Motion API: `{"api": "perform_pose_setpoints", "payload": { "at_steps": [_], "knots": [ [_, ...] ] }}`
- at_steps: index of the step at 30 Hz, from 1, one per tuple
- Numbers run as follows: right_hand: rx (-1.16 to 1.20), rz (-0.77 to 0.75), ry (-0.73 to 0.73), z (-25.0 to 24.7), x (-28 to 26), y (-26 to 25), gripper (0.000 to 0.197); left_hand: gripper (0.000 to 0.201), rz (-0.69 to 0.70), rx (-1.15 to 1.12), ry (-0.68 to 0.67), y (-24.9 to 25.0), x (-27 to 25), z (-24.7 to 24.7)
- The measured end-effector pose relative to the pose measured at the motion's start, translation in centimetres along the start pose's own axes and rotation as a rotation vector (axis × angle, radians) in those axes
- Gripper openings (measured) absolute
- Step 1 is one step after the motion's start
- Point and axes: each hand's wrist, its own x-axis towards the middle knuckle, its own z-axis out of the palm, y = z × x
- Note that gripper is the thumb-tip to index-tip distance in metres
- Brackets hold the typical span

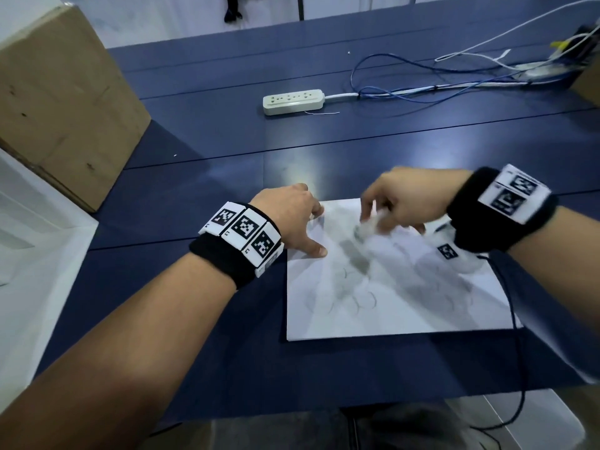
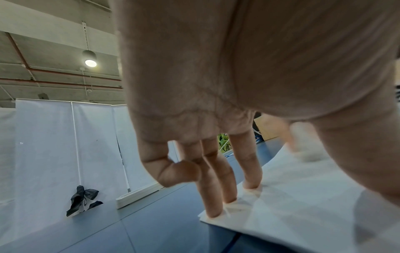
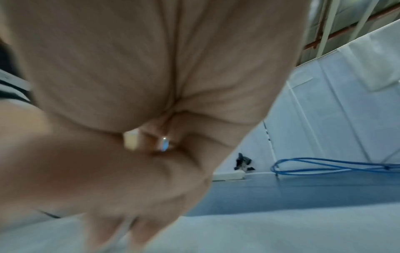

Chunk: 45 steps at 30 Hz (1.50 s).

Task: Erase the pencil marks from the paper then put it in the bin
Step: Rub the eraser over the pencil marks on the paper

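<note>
While the left hand pins the paper's far-left corner with straight fingertips, the right hand pinches a blurred white eraser over the upper middle. Remaining pencil marks lie nearer the body, closest to the right hand. Bin not identifiable.

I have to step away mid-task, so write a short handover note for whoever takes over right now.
Left hand: open, straight fingertips pressing the far-left corner of the white paper sheet flat on the dark blue table.
Right hand: pinching a small white eraser, blurred, over the upper middle of the sheet.
Done: grey smudging shows where rubbing is under way.
Left: curved pencil marks remain nearer the person; erase them, then bin the sheet. No bin clearly identifiable in view.
</note>
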Motion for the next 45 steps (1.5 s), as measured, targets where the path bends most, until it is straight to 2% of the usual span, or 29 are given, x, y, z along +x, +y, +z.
{"api": "perform_pose_setpoints", "payload": {
  "at_steps": [2,4,6,9,10,14,16,21,22,25,27,32,40,45],
  "knots": [
    [-0.03,0.06,0.144,-0.7,1.5,0.8,0.014,0.074,0.002,-0.002,0.0,0.1,-0.1,0.0],
    [-0.02,0.078,0.181,-0.8,1.8,1.1,0.014,0.074,0.0,-0.003,0.002,0.1,-0.1,0.0],
    [-0.003,0.031,0.095,-0.4,0.8,0.7,0.015,0.074,-0.003,-0.006,0.005,0.0,0.0,0.1],
    [0.015,-0.049,-0.134,0.4,-0.9,-1.0,0.015,0.072,-0.003,-0.006,0.012,-0.2,0.0,0.2],
    [-0.005,-0.053,-0.133,0.4,-0.8,-1.2,0.015,0.071,-0.002,-0.009,0.012,-0.2,0.0,0.2],
    [-0.071,0.054,0.145,-0.7,2.0,0.1,0.012,0.073,-0.002,-0.017,0.01,-0.2,-0.1,0.2],
    [-0.05,0.063,0.187,-0.7,2.3,0.4,0.012,0.075,-0.004,-0.025,0.009,-0.2,-0.2,0.3],
    [0.016,-0.075,-0.118,0.8,-0.3,-1.6,0.015,0.071,-0.015,-0.02,0.004,-0.3,-0.1,0.3],
    [-0.001,-0.064,-0.092,0.6,0.1,-1.6,0.015,0.069,-0.014,-0.02,0.003,-0.3,-0.1,0.3],
    [-0.06,0.045,0.12,-0.7,2.1,-0.3,0.013,0.068,-0.002,-0.023,0.005,-0.1,-0.1,0.2],
    [-0.06,0.06,0.178,-0.8,2.2,-0.1,0.012,0.07,-0.001,-0.024,0.007,-0.1,-0.2,0.2],
    [0.001,-0.041,-0.04,1.5,-1.2,-2.2,0.013,0.076,-0.006,-0.005,0.0,-0.3,-0.2,0.2],
    [0.008,0.015,-0.004,2.0,-1.4,-2.2,0.014,0.089,0.012,-0.074,0.017,-0.1,-1.9,0.5],
    [0.001,0.028,0.019,2.1,-1.7,-2.6,0.015,0.102,0.071,-0.092,0.015,-0.7,-5.8,2.0]
  ]
}}
